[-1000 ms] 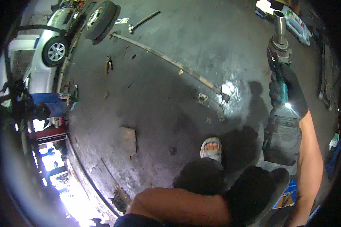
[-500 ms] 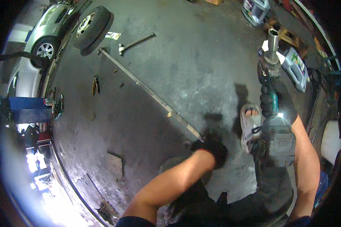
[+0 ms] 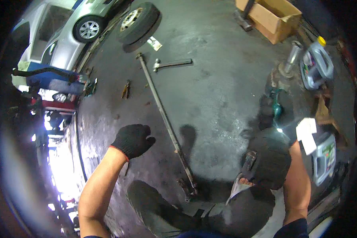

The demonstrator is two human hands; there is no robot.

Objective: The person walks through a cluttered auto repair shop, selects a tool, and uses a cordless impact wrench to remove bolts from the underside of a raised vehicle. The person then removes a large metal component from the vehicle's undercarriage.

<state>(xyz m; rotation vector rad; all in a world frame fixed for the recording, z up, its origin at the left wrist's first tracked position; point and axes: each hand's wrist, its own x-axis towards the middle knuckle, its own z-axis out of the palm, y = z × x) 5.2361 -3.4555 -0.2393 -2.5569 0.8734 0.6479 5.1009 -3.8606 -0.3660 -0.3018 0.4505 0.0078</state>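
My right hand (image 3: 288,109), in a black glove, is wrapped round the grip of a cordless impact wrench (image 3: 278,106). A long metal socket (image 3: 293,55) points away from me at its front, and the dark battery end (image 3: 267,158) is toward me. My left hand (image 3: 134,141), gloved in black with a red cuff, hovers above the floor with its thumb apart from the fingers and holds nothing. Just right of it, a long metal rod (image 3: 162,113) lies on the floor, its near end between my legs. Beyond are a ball-peen hammer (image 3: 173,64) and pliers (image 3: 125,89).
A wheel with tyre (image 3: 139,23) lies at the far left near a silver car (image 3: 65,39). At the right stand a cardboard box (image 3: 271,22), a jug with a yellow cap (image 3: 316,65) and another jug (image 3: 325,158). My sandalled foot is beneath the wrench.
My left hand has come away from the rod's near end and moved left. My right hand still grips the impact wrench, now lower in view. The view has shifted, showing the cardboard box more fully.
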